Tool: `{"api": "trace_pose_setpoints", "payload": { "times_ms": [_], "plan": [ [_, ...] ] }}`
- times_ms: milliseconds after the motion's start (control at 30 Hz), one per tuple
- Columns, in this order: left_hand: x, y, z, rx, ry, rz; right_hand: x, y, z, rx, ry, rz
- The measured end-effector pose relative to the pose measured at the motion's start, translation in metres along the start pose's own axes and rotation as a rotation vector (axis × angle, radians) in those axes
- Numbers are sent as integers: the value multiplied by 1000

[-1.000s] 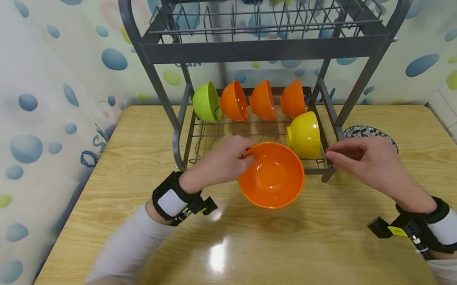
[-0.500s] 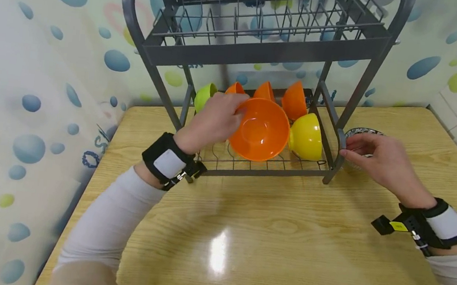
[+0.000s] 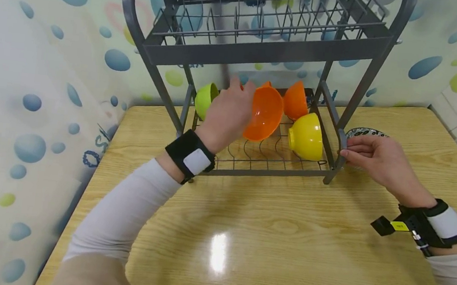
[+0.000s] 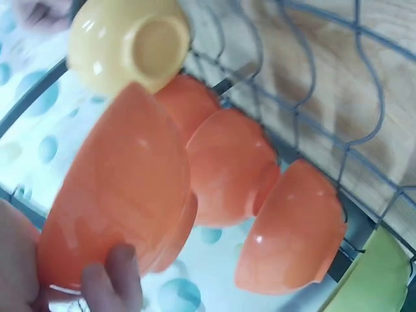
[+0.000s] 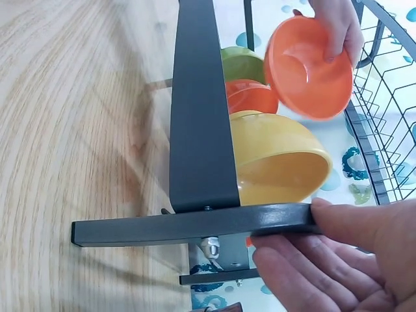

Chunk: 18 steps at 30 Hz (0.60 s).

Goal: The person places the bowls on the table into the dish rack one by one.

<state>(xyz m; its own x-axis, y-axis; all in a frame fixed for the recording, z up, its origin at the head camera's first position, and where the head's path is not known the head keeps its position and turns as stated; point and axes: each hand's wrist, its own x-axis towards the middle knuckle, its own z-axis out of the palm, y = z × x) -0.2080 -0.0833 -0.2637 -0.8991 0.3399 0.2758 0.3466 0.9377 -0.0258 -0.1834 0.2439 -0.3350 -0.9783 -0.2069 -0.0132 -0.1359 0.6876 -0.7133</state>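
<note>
Above the lower tier (image 3: 265,171) of the dark rack (image 3: 263,52), the head view shows the held orange bowl (image 3: 267,114) tipped sideways, its opening toward the viewer. The rim reads as an oval whose longer line stands steeply, leaning right at the top. The left hand (image 3: 231,110) covers its left edge; the right hand (image 3: 378,165) is at the rack's front right corner. To the bowl's right lies a yellow bowl (image 3: 306,137), on its side; a green bowl (image 3: 205,100) is at the left, and a rear orange bowl (image 3: 295,101) at the back right. Just beside the rack, partly behind the right hand, is a patterned dish (image 3: 366,132). Rack and dish stand on a wood-grain bench (image 3: 268,239), before a wall (image 3: 64,74) printed with blue and green ovals.

From the left wrist, the held orange bowl shows its outside, foot ring toward the lower right, rim slanting from top middle to lower left. The left grip pinches that edge. Beyond it, three orange bowls (image 4: 234,169) line up between yellow and green; contact with the held one cannot be told.

From the right wrist, the opening faces the camera, left thumb inside. The right grip pinches the rack's frame, thumb above, fingers beneath.
</note>
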Motion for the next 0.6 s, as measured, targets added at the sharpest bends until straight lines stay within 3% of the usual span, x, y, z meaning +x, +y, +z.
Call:
{"api": "trace_pose_setpoints", "payload": {
  "times_ms": [100,233,600],
  "plan": [
    [-2,7,11,133,56,67,-1,1,0,0,2,-5],
    [-4,17,26,234,124,105,-2,1,1,-2,9,-12],
    [0,34,48,356,170,96,-2,2,4,2,22,-10]
  ]
}}
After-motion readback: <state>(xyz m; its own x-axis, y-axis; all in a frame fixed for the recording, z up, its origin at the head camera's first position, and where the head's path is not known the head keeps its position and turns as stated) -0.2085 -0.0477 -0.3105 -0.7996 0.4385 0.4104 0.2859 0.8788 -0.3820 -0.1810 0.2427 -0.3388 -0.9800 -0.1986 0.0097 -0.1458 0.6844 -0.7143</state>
